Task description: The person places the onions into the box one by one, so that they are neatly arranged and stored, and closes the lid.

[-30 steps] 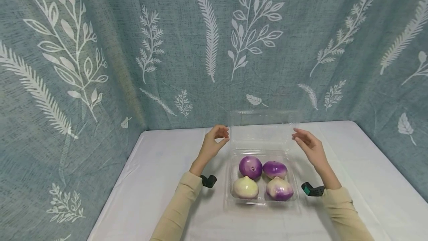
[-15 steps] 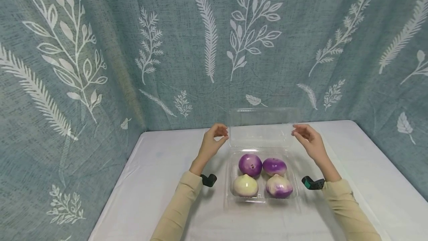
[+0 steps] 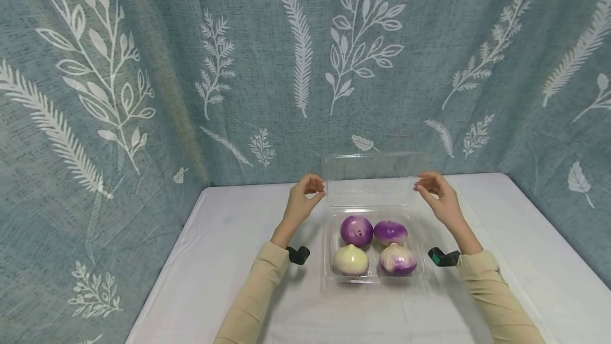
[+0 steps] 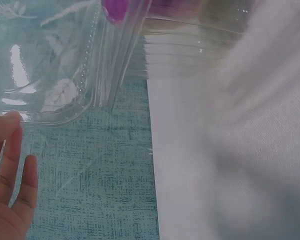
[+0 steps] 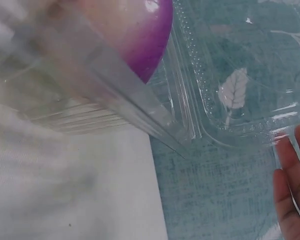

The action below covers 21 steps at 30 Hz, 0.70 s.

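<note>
A clear plastic clamshell box [image 3: 369, 280] lies on the table with its lid [image 3: 369, 187] raised at the back. Inside its base sit several purple-and-white turnips: two at the back show purple sides [image 3: 357, 231], while a pale one [image 3: 350, 261] and a part-purple one [image 3: 398, 260] are in front. My left hand [image 3: 300, 202] pinches the lid's left edge between thumb and finger, as the left wrist view shows at the lid corner [image 4: 50, 117]. On the other side my right hand [image 3: 441, 202] pinches the right edge of the lid.
A white cloth [image 3: 229, 248] covers the table. Behind and beside it hangs a blue-green curtain [image 3: 248, 68] with white leaf prints. Each wrist carries a small black camera [image 3: 299, 255], beside the box.
The box with its turnips has slid slightly away from me, toward the back of the table. Both hands have shifted slightly in the same direction, still at the lid's sides.
</note>
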Each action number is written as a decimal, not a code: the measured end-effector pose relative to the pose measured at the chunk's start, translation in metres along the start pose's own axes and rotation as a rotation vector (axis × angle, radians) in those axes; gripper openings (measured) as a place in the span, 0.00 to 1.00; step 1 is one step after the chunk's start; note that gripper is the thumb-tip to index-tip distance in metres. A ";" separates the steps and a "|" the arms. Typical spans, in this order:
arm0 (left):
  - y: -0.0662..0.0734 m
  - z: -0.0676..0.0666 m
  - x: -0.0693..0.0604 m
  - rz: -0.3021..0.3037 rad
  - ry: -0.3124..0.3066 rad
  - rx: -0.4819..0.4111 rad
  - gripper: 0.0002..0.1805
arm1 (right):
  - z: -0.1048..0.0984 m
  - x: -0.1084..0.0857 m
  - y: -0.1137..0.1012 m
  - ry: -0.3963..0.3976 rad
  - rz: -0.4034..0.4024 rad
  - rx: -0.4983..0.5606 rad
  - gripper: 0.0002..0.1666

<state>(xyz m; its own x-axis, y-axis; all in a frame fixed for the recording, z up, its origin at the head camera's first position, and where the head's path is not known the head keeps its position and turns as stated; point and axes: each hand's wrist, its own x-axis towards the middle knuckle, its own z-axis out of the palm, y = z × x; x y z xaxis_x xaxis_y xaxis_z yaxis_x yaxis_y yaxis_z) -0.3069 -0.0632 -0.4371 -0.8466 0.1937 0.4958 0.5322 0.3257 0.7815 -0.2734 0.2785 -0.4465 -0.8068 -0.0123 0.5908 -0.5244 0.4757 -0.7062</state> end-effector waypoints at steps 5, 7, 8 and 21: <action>-0.002 -0.002 -0.001 -0.015 0.009 -0.006 0.12 | 0.001 0.000 0.000 0.015 -0.001 -0.072 0.16; -0.003 -0.002 -0.002 -0.029 0.011 -0.004 0.11 | 0.001 -0.001 -0.002 0.015 -0.001 -0.107 0.15; -0.003 -0.002 -0.002 -0.037 0.012 -0.003 0.11 | 0.001 -0.002 -0.003 0.012 0.003 -0.118 0.15; -0.002 0.000 -0.006 -0.048 0.018 0.006 0.09 | 0.001 -0.008 -0.004 0.003 0.007 -0.110 0.14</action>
<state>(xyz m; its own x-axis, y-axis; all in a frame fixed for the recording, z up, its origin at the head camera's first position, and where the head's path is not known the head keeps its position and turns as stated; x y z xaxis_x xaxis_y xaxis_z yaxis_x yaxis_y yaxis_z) -0.3031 -0.0646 -0.4419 -0.8709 0.1606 0.4644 0.4906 0.3401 0.8023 -0.2647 0.2759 -0.4484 -0.8093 -0.0064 0.5874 -0.4858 0.5694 -0.6631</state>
